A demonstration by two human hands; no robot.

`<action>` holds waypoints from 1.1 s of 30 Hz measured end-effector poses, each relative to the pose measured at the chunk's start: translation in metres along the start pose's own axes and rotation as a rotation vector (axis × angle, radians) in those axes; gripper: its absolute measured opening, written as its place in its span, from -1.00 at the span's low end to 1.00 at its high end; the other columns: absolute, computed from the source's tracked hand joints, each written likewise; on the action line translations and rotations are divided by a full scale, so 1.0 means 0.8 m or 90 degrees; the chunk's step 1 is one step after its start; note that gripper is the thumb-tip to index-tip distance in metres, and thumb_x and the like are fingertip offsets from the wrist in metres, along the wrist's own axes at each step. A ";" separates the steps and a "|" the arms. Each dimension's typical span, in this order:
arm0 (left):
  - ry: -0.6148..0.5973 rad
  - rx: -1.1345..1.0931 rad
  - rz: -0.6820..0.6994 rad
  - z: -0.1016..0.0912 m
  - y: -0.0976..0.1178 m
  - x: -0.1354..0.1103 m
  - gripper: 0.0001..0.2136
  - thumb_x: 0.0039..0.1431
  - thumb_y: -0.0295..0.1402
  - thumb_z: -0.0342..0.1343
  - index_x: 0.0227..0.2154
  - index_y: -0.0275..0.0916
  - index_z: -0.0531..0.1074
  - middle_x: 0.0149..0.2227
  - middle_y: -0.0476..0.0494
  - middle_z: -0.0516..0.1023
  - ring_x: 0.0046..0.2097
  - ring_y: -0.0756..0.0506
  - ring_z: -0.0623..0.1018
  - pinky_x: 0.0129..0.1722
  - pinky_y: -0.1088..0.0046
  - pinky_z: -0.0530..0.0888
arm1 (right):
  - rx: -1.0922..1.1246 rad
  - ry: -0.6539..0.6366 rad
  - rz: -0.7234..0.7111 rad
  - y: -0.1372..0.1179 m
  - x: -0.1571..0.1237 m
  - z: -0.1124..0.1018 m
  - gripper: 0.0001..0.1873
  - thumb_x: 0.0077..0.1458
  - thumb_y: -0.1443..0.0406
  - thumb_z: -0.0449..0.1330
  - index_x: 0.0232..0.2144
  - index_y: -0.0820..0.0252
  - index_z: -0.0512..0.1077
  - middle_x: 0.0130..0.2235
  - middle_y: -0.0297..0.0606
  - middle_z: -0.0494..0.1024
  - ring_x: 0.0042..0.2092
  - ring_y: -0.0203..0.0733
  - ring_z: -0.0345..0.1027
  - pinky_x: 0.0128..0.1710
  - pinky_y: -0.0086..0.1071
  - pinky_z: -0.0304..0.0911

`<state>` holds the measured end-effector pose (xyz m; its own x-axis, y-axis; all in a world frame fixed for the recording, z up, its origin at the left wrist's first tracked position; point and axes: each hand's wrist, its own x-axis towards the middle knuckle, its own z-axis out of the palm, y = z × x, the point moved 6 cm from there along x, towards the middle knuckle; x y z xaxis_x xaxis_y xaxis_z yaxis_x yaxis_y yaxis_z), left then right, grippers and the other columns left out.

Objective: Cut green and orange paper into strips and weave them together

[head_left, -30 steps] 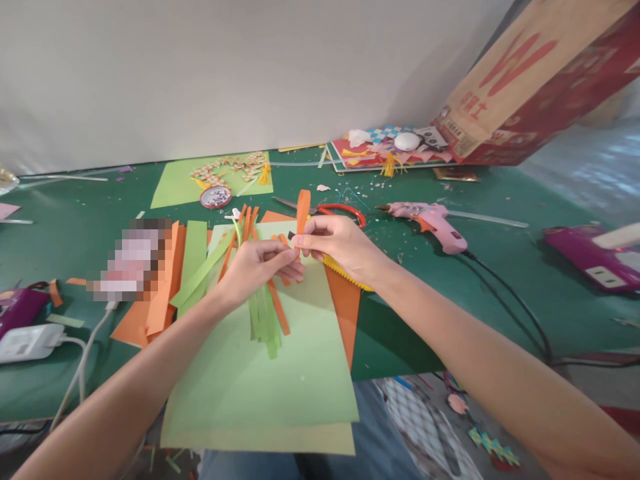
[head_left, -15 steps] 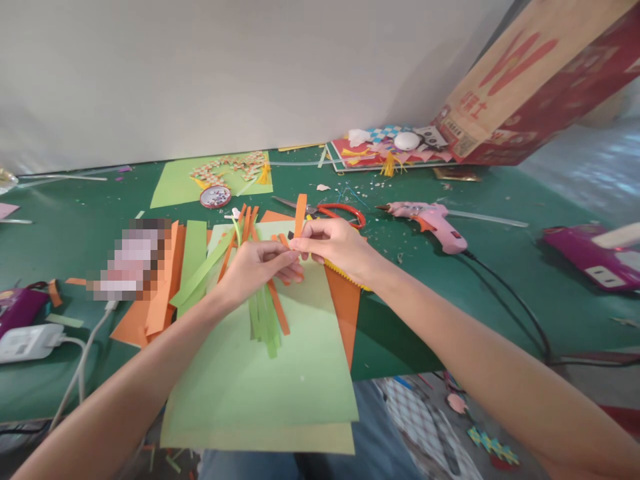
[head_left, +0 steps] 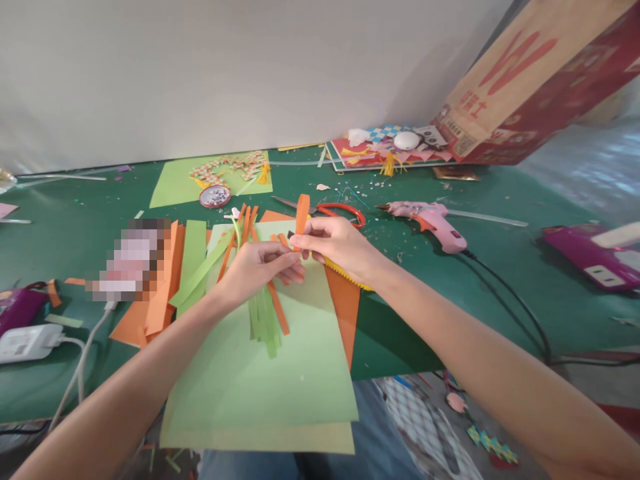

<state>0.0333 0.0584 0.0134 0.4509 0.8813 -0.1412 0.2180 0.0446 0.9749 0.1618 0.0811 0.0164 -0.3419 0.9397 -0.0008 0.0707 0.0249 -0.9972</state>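
An orange paper strip (head_left: 303,212) stands up between the fingers of my right hand (head_left: 339,248), which is closed on it near its lower end. My left hand (head_left: 267,261) is closed right beside it, thumb against fingers, at the strip's bottom; a bit of orange shows by its fingertips. Both hands are over a pale green paper sheet (head_left: 260,393). Thin green strips (head_left: 264,325) and an orange strip (head_left: 278,307) lie under my left hand. More orange strips (head_left: 245,220) stick out behind it. Red-handled scissors (head_left: 350,212) lie just beyond my right hand.
To the right lie a pink glue gun (head_left: 430,221) with a black cord and a purple power strip (head_left: 590,257). A blurred-out device (head_left: 133,260) and white charger (head_left: 30,343) sit left, near orange sheets (head_left: 160,287). A paper bag (head_left: 530,87) stands at the back right.
The upright orange strip is turned and curled slightly between my fingers, and my right thumb has shifted a little. Both hands otherwise stay in the same place.
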 end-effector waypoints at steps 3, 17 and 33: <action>-0.002 0.000 0.000 0.000 0.001 -0.001 -0.77 0.18 -0.23 0.14 -0.42 -0.31 0.52 -0.39 -0.14 0.65 -0.35 -0.03 0.64 -0.25 0.47 0.57 | 0.004 -0.004 -0.006 0.002 0.000 -0.001 -0.74 -0.03 0.18 0.31 -0.55 0.23 0.38 -0.57 -0.39 0.36 -0.52 -0.42 0.17 -0.56 -0.46 0.02; 0.008 -0.008 -0.006 0.000 0.000 -0.001 -0.81 0.18 -0.28 0.15 -0.41 -0.31 0.52 -0.40 -0.12 0.65 -0.36 -0.02 0.63 -0.25 0.48 0.57 | 0.015 -0.006 -0.011 0.003 0.000 -0.001 -0.77 -0.03 0.21 0.29 -0.56 0.23 0.39 -0.57 -0.38 0.37 -0.52 -0.42 0.16 -0.55 -0.45 0.01; 0.008 -0.005 -0.008 0.000 -0.001 0.000 -0.75 0.16 -0.19 0.17 -0.43 -0.29 0.53 -0.40 -0.14 0.65 -0.36 -0.05 0.64 -0.24 0.42 0.58 | -0.005 -0.007 0.014 0.001 -0.002 0.000 -0.77 -0.06 0.21 0.30 -0.56 0.24 0.40 -0.57 -0.37 0.37 -0.51 -0.40 0.18 -0.53 -0.43 0.02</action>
<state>0.0333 0.0582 0.0124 0.4374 0.8866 -0.1506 0.2163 0.0589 0.9746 0.1628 0.0794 0.0158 -0.3499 0.9365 -0.0231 0.0862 0.0076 -0.9962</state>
